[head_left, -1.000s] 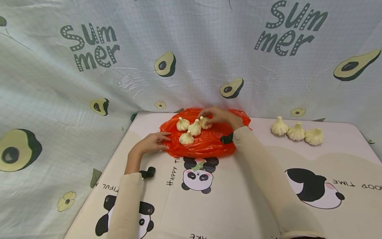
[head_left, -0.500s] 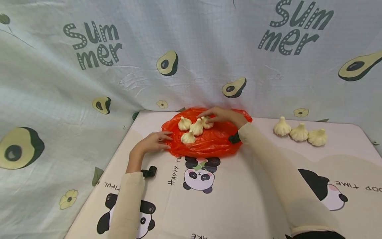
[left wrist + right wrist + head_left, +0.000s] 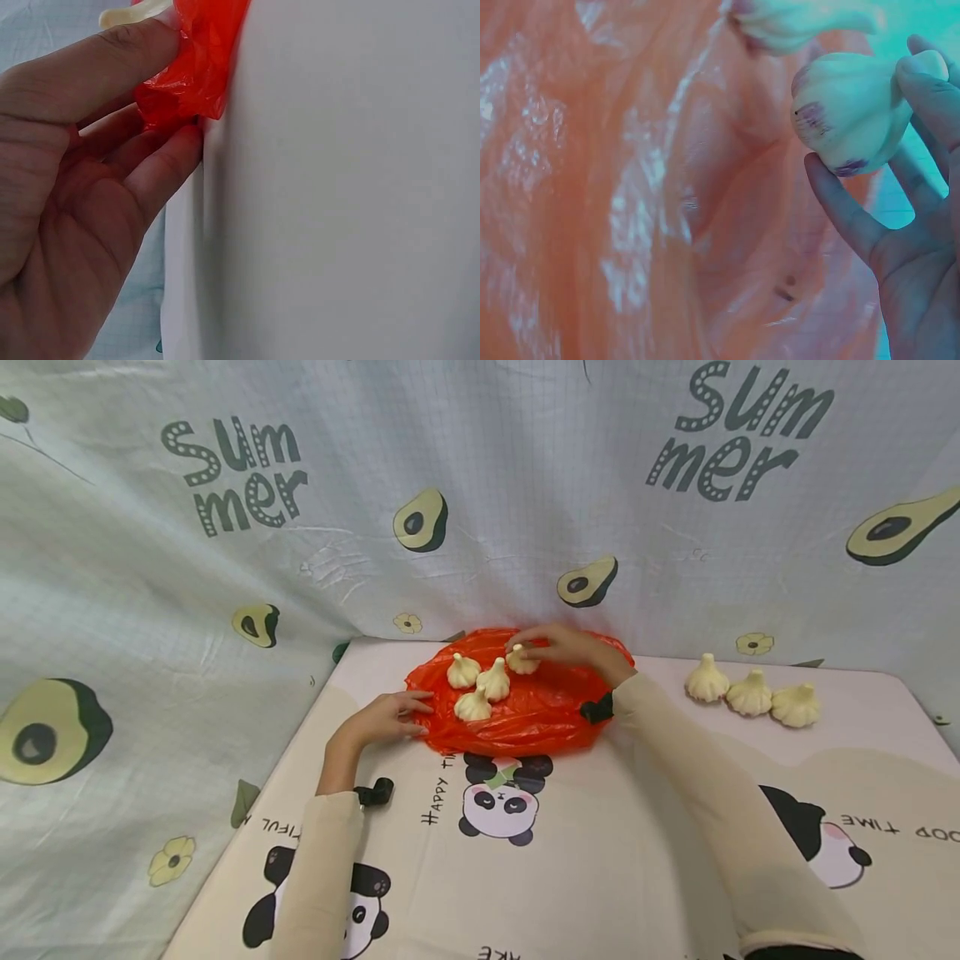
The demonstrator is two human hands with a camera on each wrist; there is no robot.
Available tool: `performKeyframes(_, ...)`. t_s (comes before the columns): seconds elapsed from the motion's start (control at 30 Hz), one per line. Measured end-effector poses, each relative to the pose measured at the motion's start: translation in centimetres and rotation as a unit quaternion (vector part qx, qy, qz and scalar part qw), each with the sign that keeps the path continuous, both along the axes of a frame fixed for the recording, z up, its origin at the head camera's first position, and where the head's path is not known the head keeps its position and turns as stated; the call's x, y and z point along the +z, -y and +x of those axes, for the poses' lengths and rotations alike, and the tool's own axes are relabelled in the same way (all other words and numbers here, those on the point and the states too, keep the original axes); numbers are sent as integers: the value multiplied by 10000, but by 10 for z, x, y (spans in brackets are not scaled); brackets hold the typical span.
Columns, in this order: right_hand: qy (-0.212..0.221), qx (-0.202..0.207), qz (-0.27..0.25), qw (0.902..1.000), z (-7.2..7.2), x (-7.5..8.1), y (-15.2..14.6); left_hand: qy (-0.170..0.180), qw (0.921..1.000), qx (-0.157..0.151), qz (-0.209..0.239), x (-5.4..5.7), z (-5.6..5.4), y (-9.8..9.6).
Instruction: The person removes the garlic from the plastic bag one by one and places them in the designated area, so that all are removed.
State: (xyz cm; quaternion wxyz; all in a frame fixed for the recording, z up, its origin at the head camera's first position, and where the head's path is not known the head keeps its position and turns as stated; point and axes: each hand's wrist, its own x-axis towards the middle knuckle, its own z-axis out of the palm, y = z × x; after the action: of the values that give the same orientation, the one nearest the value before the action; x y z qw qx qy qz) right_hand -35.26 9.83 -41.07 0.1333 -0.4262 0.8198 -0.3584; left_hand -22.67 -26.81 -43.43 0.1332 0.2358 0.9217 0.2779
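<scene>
A red plastic bag (image 3: 532,727) lies spread at the far side of the table, with garlic bulbs on it. My right hand (image 3: 566,645) grips one garlic bulb (image 3: 851,112) by its stem and side, held over the bag. Another bulb (image 3: 787,26) shows just beyond it in the right wrist view. Three bulbs sit close together on the bag: a left one (image 3: 463,671), a middle one (image 3: 494,680) and a front one (image 3: 473,704). At the bag's left edge my left hand (image 3: 384,717) pinches the red plastic between thumb and fingers (image 3: 169,161).
Three more garlic bulbs stand in a row at the back right: one on the left (image 3: 706,678), one in the middle (image 3: 749,693), one on the right (image 3: 796,705). A printed curtain (image 3: 502,510) hangs right behind the table (image 3: 570,877).
My right hand has lifted its garlic bulb slightly and drawn it to the right, away from the other bulbs. The left hand stays at the bag's edge.
</scene>
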Motion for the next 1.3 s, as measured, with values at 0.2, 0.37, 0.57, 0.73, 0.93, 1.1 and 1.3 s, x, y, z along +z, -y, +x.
performKeyframes(0.2,-269,244,52,9993,12,13,-6,55,10000,70,-4,-1,0,-1)
performKeyframes(0.37,-494,365,158,9980,27,22,-9,148,9997,192,-28,-1,0,-3)
performKeyframes(0.57,-576,19,73,9983,49,32,-20,162,9997,148,-95,0,3,-5)
performKeyframes(0.73,-596,-220,-233,9977,63,40,-36,96,9998,144,-80,1,4,-4)
performKeyframes(0.93,-714,-437,-518,9951,76,40,-63,74,9998,126,-119,1,4,-2)
performKeyframes(1.1,-831,-781,-457,9924,90,38,-88,26,9999,84,-70,1,4,-2)
performKeyframes(1.3,-825,-1106,-425,9895,105,37,-116,-4,10000,64,-44,1,4,-3)
